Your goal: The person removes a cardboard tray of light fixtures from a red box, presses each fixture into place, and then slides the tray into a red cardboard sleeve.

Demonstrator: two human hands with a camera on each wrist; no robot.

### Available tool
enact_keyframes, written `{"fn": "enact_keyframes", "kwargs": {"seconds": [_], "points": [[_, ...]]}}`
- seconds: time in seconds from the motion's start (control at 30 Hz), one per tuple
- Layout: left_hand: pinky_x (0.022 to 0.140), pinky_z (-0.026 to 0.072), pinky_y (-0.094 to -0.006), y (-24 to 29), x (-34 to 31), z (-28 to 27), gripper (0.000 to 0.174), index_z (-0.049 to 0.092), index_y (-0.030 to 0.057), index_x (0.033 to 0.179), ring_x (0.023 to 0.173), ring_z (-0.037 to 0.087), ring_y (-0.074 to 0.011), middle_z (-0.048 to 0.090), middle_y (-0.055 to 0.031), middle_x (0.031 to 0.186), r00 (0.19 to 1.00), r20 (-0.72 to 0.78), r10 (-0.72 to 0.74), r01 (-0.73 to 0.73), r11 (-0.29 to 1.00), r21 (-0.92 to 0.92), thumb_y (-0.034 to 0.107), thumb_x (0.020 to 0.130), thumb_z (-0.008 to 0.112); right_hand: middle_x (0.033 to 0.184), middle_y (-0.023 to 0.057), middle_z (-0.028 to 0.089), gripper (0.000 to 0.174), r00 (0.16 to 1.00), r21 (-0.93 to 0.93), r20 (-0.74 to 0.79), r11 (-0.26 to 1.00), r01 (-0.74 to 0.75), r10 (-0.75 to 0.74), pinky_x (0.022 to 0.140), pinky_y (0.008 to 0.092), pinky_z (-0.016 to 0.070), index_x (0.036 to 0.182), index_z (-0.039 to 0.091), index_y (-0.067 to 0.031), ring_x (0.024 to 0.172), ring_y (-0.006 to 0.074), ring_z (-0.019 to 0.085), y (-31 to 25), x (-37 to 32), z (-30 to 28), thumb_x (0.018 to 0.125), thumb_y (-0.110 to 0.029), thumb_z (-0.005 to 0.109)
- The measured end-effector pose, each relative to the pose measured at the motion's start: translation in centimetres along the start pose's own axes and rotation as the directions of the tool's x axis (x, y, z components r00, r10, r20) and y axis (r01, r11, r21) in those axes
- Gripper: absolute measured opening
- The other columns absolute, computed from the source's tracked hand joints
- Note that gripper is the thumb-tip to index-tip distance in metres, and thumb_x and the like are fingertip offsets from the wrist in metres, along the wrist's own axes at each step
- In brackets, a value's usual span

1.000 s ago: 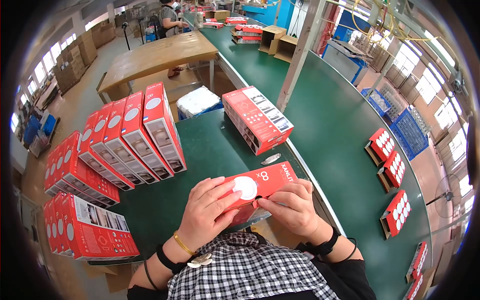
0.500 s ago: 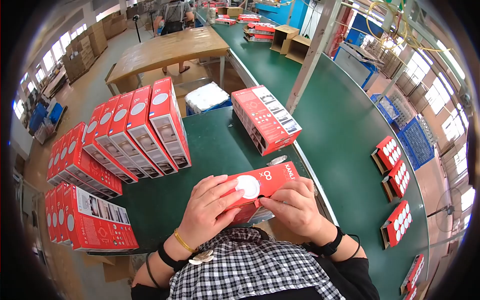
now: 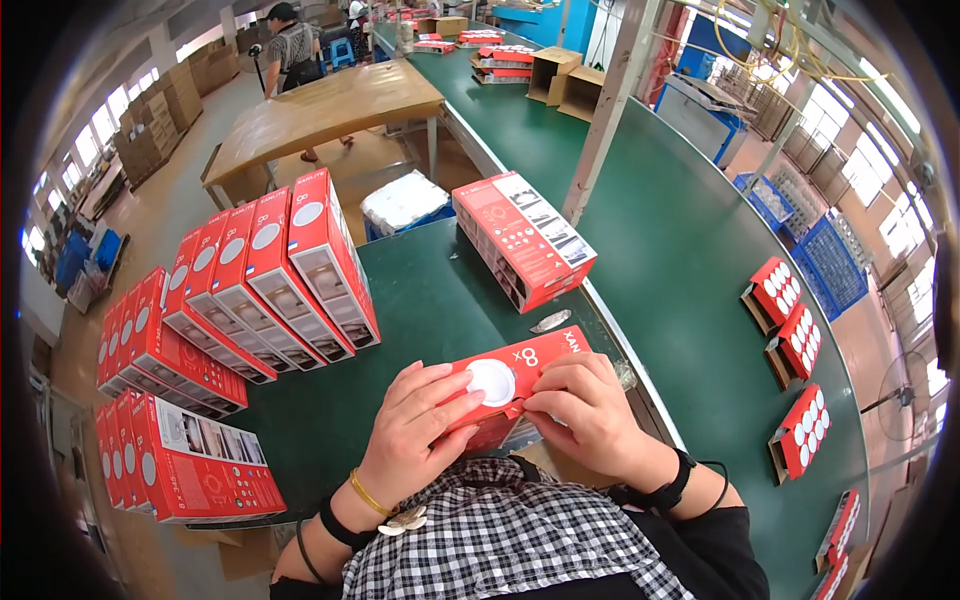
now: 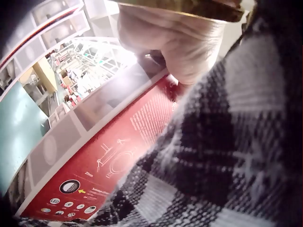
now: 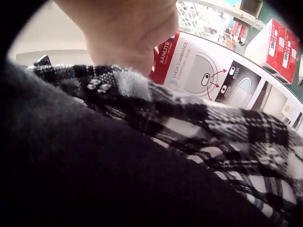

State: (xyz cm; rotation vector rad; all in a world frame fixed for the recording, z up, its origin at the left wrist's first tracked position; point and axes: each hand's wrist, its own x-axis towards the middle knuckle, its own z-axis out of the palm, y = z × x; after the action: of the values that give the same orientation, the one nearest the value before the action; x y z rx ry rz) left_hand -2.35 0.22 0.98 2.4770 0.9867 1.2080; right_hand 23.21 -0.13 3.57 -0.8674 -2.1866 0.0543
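Observation:
A red and white printed carton marked "x8" stands in front of the checked apron, its narrow end face up. Across the left part of that face lie the fingers of my left hand, with the thumb down by the near side, holding the carton. My right hand pinches at the near edge, where a small red tab shows at the fingertips. Below the left hand, the left wrist view shows the carton's red printed side. A white panel with lamp drawings appears in the right wrist view.
Rows of similar cartons stand on the left of the green table. One more carton lies beyond the hands. Along the right, a green conveyor carries several open red boxes. A post rises beside it.
The right hand has shifted slightly left along the carton's near edge, covering more of its top. The left hand keeps its place. The head view swung slightly, and a person in the background moved.

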Motion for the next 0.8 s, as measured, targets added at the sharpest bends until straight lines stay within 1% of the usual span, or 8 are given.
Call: {"fn": "enact_keyframes", "kwargs": {"seconds": [0.13,0.23,0.3,0.57,0.7,0.73,0.77,0.8], "points": [[0.107,0.0439,-0.0498,0.7,0.5,-0.5,0.039,0.074,0.0133,0.114,0.125,0.059,-0.0270,0.066,-0.0053,0.130,1.000,0.013,0.015,-0.016,0.999,0.041,0.014,0.076,0.084,0.102,0.0034,0.062,0.030,0.999,-0.038,0.047,0.999,-0.012,0.014,0.086,0.0418,0.0460,0.098,0.068,-0.0114,0.100,0.0252,0.061,-0.3,0.0,-0.5,0.072,-0.007,0.084],[0.107,0.0434,-0.0495,2.3,2.3,-1.0,0.036,0.070,0.0098,0.102,0.124,0.059,-0.0316,0.065,-0.0086,0.130,0.997,0.041,-0.059,0.058,0.998,0.040,0.014,0.070,0.086,0.108,0.0065,0.062,0.034,0.996,-0.050,0.085,0.998,-0.030,0.034,0.092,0.0422,0.0454,0.106,0.068,-0.0105,0.105,0.0277,0.062,-0.3,0.8,-1.5,0.076,-0.017,0.083],[0.101,0.0447,-0.0477,3.0,3.1,-0.5,0.036,0.061,0.0088,0.094,0.118,0.061,-0.0315,0.065,-0.0107,0.128,0.994,0.020,-0.110,0.108,0.989,0.099,0.017,0.070,0.087,0.116,0.0111,0.061,0.047,0.988,-0.221,0.101,0.971,-0.091,0.116,0.096,0.0430,0.0451,0.116,0.066,-0.0088,0.113,0.0311,0.060,-0.5,2.2,-3.0,0.077,-0.030,0.083],[0.093,0.0461,-0.0455,2.9,4.2,0.4,0.042,0.057,0.0088,0.102,0.106,0.064,-0.0315,0.067,-0.0123,0.123,0.996,0.051,-0.072,0.060,0.975,0.214,0.016,0.070,0.083,0.120,0.0157,0.060,0.057,0.990,-0.255,0.086,0.963,-0.087,0.112,0.096,0.0442,0.0453,0.125,0.065,-0.0059,0.115,0.0330,0.058,0.9,1.0,-0.6,0.080,-0.038,0.079],[0.093,0.0462,-0.0444,2.9,4.7,0.2,0.049,0.063,0.0093,0.115,0.103,0.065,-0.0316,0.068,-0.0108,0.119,0.987,0.082,-0.135,0.106,0.950,0.294,0.022,0.072,0.083,0.137,0.0187,0.054,0.076,0.990,-0.010,0.112,0.996,-0.088,0.089,0.106,0.0474,0.0428,0.144,0.051,-0.0039,0.133,0.0346,0.051,4.7,-0.8,-0.7,0.082,-0.035,0.081],[0.093,0.0463,-0.0438,2.7,4.8,0.3,0.052,0.064,0.0100,0.119,0.102,0.065,-0.0314,0.068,-0.0100,0.118,0.984,0.092,-0.155,0.121,0.947,0.297,0.025,0.072,0.084,0.145,0.0199,0.049,0.087,0.969,0.341,0.087,0.907,-0.248,0.232,0.110,0.0472,0.0408,0.151,0.039,-0.0042,0.138,0.0342,0.046,6.3,-2.5,0.2,0.083,-0.037,0.082],[0.091,0.0478,-0.0428,2.5,5.4,0.2,0.048,0.067,0.0098,0.115,0.102,0.065,-0.0314,0.069,-0.0095,0.115,0.980,0.099,-0.175,0.145,0.955,0.261,0.025,0.073,0.085,0.152,0.0211,0.043,0.099,0.922,0.647,0.119,0.675,-0.354,0.369,0.113,0.0470,0.0389,0.159,0.028,-0.0046,0.144,0.0339,0.042,7.9,-4.4,1.5,0.084,-0.038,0.082],[0.091,0.0478,-0.0428,2.0,5.8,0.3,0.048,0.067,0.0098,0.115,0.102,0.065,-0.0314,0.069,-0.0095,0.115,0.979,0.098,-0.180,0.149,0.952,0.266,0.025,0.073,0.085,0.152,0.0211,0.043,0.099,0.923,0.652,0.121,0.672,-0.351,0.365,0.113,0.0470,0.0389,0.159,0.028,-0.0046,0.144,0.0339,0.042,9.6,-6.7,3.0,0.084,-0.038,0.082]]}}
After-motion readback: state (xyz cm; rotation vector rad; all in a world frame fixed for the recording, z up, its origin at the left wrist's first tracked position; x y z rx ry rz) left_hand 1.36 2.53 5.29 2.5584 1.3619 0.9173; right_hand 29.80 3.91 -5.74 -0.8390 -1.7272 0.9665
